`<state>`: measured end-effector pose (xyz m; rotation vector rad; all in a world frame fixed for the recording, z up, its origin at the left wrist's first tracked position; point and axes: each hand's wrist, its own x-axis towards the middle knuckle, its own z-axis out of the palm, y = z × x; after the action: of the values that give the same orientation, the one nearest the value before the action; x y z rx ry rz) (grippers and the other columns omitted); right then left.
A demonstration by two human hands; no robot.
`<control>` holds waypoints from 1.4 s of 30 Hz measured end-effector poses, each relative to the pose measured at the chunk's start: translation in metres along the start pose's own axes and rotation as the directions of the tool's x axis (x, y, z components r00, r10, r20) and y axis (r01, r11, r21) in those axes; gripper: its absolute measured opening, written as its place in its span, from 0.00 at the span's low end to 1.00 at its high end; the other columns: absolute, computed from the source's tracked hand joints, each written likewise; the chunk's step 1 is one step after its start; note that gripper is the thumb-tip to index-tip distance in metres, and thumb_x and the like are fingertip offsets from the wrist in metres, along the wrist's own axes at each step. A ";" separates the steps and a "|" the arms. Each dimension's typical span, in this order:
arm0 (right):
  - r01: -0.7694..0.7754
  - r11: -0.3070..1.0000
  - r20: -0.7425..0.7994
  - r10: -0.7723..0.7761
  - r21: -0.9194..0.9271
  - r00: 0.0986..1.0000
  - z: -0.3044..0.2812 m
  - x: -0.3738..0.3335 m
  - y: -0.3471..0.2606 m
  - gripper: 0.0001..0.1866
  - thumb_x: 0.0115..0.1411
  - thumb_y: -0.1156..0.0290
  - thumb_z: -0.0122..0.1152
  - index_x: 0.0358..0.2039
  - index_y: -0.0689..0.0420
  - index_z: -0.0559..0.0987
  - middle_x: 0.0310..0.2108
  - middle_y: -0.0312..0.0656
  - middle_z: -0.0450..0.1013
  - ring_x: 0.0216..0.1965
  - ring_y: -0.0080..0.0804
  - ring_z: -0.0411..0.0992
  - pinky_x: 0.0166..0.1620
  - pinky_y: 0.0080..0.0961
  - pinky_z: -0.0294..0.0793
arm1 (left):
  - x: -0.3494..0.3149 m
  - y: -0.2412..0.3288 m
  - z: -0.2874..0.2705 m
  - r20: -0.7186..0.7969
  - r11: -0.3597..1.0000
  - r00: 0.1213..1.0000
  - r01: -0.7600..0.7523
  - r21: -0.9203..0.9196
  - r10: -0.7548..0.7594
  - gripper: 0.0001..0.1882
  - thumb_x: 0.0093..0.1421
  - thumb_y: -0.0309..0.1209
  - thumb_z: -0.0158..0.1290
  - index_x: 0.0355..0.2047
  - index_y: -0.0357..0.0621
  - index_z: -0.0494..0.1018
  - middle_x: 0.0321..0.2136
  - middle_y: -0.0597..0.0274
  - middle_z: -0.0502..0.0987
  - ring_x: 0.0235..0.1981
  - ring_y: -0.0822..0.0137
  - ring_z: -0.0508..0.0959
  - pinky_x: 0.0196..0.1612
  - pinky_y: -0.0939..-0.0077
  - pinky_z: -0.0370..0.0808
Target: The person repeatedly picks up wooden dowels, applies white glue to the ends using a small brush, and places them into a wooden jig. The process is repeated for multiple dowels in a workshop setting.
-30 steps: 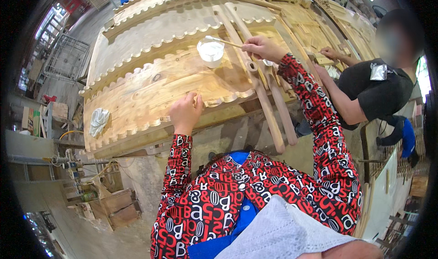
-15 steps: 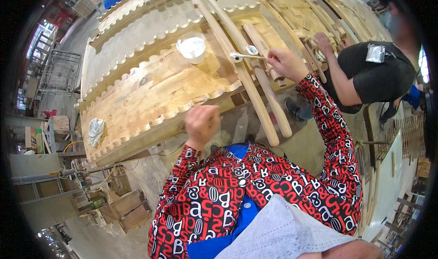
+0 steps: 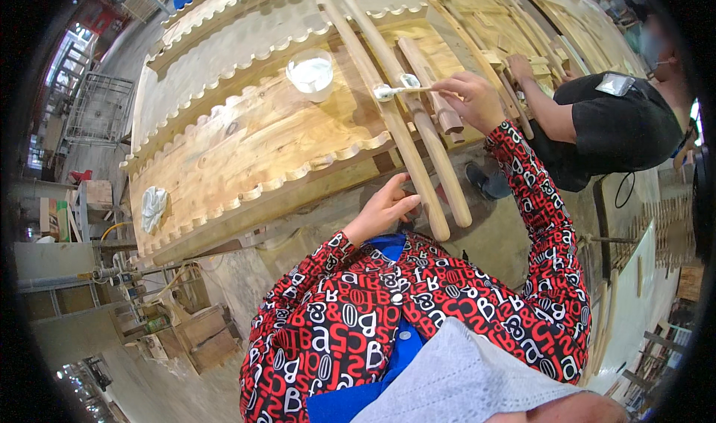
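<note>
My right hand [image 3: 473, 101] pinches a thin wooden stick [image 3: 419, 90] whose far end carries a white paste-like blob. That end rests on the left of two long rounded wooden poles [image 3: 406, 143], at a white-smeared spot. On the right pole [image 3: 441, 155] there is another white-coated spot, just beside the stick. My left hand [image 3: 382, 213] is held beside the near end of the left pole, fingers apart and holding nothing; whether a fingertip touches the wood I cannot tell. A translucent tub [image 3: 309, 76] of white stuff stands on the wooden board to the left.
Scalloped wooden rails [image 3: 298, 178] edge the wooden worktop, and a crumpled white cloth [image 3: 154, 209] lies at its left. A shorter wooden piece [image 3: 421, 69] lies right of the poles. At the right a co-worker in black [image 3: 619, 128] bends over more wooden parts.
My left hand has moved right, up to the near end of the left pole, and its fingers have spread. The right hand stays nearly in place with the stick. The co-worker has leaned lower.
</note>
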<state>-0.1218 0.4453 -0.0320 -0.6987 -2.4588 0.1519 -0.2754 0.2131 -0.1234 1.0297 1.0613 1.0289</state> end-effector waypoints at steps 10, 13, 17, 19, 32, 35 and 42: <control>0.102 0.992 0.021 -0.104 0.077 0.994 0.005 0.010 0.010 0.07 0.55 0.69 0.62 0.36 0.47 0.82 0.29 0.37 0.74 0.34 0.38 0.73 0.37 0.33 0.73 | 0.011 -0.006 0.013 0.025 0.954 0.996 0.084 -0.286 -0.080 0.31 0.67 0.36 0.50 0.63 0.41 0.49 0.35 0.54 0.76 0.32 0.68 0.78 0.33 0.74 0.79; 0.074 0.994 0.061 -0.079 0.084 0.995 0.003 0.011 0.012 0.08 0.55 0.72 0.63 0.36 0.50 0.82 0.32 0.37 0.75 0.37 0.37 0.74 0.39 0.30 0.73 | 0.011 -0.008 0.012 0.023 0.951 0.996 0.087 -0.296 -0.084 0.29 0.66 0.36 0.50 0.62 0.41 0.50 0.35 0.55 0.76 0.32 0.69 0.78 0.33 0.75 0.79; 0.085 0.992 0.038 -0.089 0.094 0.995 0.000 0.007 0.012 0.08 0.55 0.72 0.63 0.36 0.49 0.83 0.32 0.37 0.75 0.36 0.36 0.73 0.39 0.30 0.73 | 0.010 -0.011 0.010 0.013 0.952 0.996 0.085 -0.293 -0.085 0.29 0.66 0.36 0.50 0.61 0.41 0.51 0.35 0.55 0.76 0.31 0.69 0.78 0.33 0.75 0.79; 0.129 0.992 -0.012 -0.129 -0.010 0.992 -0.001 0.004 0.011 0.09 0.54 0.71 0.63 0.37 0.47 0.83 0.30 0.36 0.75 0.36 0.36 0.73 0.39 0.31 0.72 | 0.010 -0.012 0.009 0.025 0.954 0.996 0.085 -0.287 -0.082 0.29 0.66 0.36 0.50 0.61 0.40 0.51 0.35 0.55 0.76 0.31 0.69 0.78 0.33 0.75 0.78; 0.170 0.974 -0.147 -0.192 -0.149 0.970 0.013 -0.005 -0.012 0.11 0.48 0.72 0.63 0.34 0.43 0.82 0.28 0.32 0.71 0.33 0.32 0.71 0.36 0.32 0.72 | 0.008 -0.004 0.015 0.021 0.946 0.997 0.082 -0.314 -0.079 0.28 0.66 0.36 0.51 0.60 0.41 0.52 0.37 0.55 0.75 0.34 0.69 0.77 0.34 0.74 0.79; 0.116 0.968 -0.156 -0.153 -0.223 0.976 0.016 -0.003 -0.014 0.11 0.48 0.72 0.63 0.33 0.42 0.82 0.28 0.31 0.70 0.33 0.32 0.71 0.36 0.31 0.73 | 0.006 -0.003 0.016 0.035 0.948 0.996 0.085 -0.307 -0.078 0.29 0.66 0.36 0.51 0.60 0.41 0.52 0.38 0.55 0.75 0.35 0.69 0.77 0.34 0.74 0.79; 0.129 0.975 -0.149 -0.156 -0.180 0.976 0.018 -0.005 -0.019 0.09 0.50 0.72 0.62 0.32 0.43 0.81 0.27 0.32 0.70 0.34 0.32 0.72 0.36 0.31 0.73 | 0.003 -0.007 0.014 0.017 0.950 0.991 0.135 -0.281 -0.135 0.30 0.66 0.36 0.50 0.62 0.42 0.50 0.40 0.54 0.74 0.35 0.68 0.77 0.35 0.73 0.79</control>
<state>-0.1371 0.4275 -0.0443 -0.5766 -2.3717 -0.1655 -0.2601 0.2125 -0.1282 0.7157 0.9413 1.0345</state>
